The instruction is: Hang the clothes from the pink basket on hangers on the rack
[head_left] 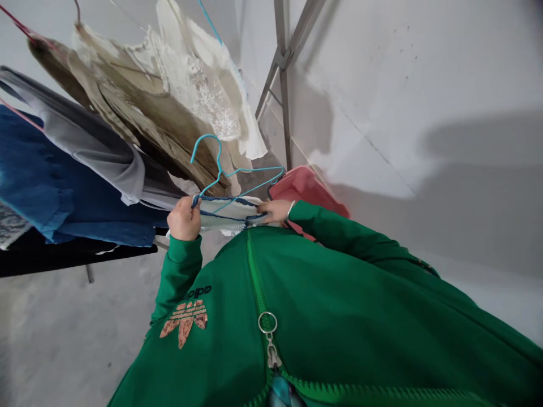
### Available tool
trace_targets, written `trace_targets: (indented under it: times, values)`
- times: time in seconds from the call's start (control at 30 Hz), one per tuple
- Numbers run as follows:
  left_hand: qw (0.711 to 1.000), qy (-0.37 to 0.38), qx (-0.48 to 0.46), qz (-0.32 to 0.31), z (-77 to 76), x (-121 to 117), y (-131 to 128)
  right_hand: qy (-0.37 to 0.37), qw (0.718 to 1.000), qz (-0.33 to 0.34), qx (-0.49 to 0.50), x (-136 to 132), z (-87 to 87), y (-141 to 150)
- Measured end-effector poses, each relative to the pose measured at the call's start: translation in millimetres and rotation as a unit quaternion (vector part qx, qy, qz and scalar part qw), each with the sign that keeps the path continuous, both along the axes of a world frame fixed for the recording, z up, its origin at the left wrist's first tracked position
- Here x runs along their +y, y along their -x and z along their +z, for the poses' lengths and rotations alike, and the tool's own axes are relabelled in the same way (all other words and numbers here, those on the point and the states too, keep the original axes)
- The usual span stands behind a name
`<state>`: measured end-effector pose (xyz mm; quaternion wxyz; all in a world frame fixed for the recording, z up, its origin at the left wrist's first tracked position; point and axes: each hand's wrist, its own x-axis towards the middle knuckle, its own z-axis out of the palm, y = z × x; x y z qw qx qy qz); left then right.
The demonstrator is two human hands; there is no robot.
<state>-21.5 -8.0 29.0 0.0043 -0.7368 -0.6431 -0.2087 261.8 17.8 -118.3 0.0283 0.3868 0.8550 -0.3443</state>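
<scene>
My left hand (184, 219) is closed around the blue-trimmed edge of a white garment (223, 215) and the lower part of a light blue wire hanger (218, 168). My right hand (275, 211) pinches the garment's opposite end, close to the hanger's other shoulder. The hanger's hook points up and to the left, in front of a beige garment (156, 121). Green jacket sleeves cover both my forearms.
Hanging clothes fill the left side, including white lace (199, 85), grey (89, 135), blue (72, 198) and black (55, 257) pieces. A metal rack upright (282, 85) and a pink basket (307, 189) stand by a concrete wall (403, 96). Below lies a concrete floor (76, 333).
</scene>
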Motion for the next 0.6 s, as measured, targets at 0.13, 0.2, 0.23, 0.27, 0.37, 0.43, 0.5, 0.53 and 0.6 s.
trace_targets:
  times: [0.13,0.2,0.23,0.27,0.37,0.43,0.5,0.53,0.6]
  values:
    - [1.0,0.014,-0.002,-0.028,-2.9,1.0,9.8,0.02,0.983,-0.136,-0.118,-3.7,7.5,-11.2]
    - [0.999,0.019,-0.007,-0.045,-3.5,1.7,7.7,0.007,0.971,-0.182,-0.152,-4.9,10.4,-8.8]
    - [0.998,0.02,-0.009,-0.051,-3.5,2.2,5.4,-0.006,0.967,-0.198,-0.158,-5.5,11.0,-6.6]
    - [0.998,0.019,-0.01,-0.055,-3.2,2.8,2.6,-0.02,0.964,-0.212,-0.157,-6.1,11.0,-4.2]
    - [0.998,0.015,-0.007,-0.067,-1.7,5.0,-3.5,0.009,0.959,-0.272,-0.082,-7.2,7.0,-0.7]
    - [0.997,0.012,-0.003,-0.074,-1.3,6.6,-3.1,0.071,0.936,-0.344,0.008,-6.4,1.3,-3.3]
    - [0.996,0.014,0.002,-0.085,-2.1,7.8,0.9,0.115,0.901,-0.411,0.08,-3.8,-6.1,-9.4]
    - [0.996,0.016,0.006,-0.093,-3.0,8.2,3.6,0.126,0.885,-0.434,0.11,-2.0,-10.1,-13.1]
    - [0.993,0.018,0.014,-0.112,-4.9,8.5,8.7,0.147,0.849,-0.475,0.179,2.1,-17.6,-20.8]
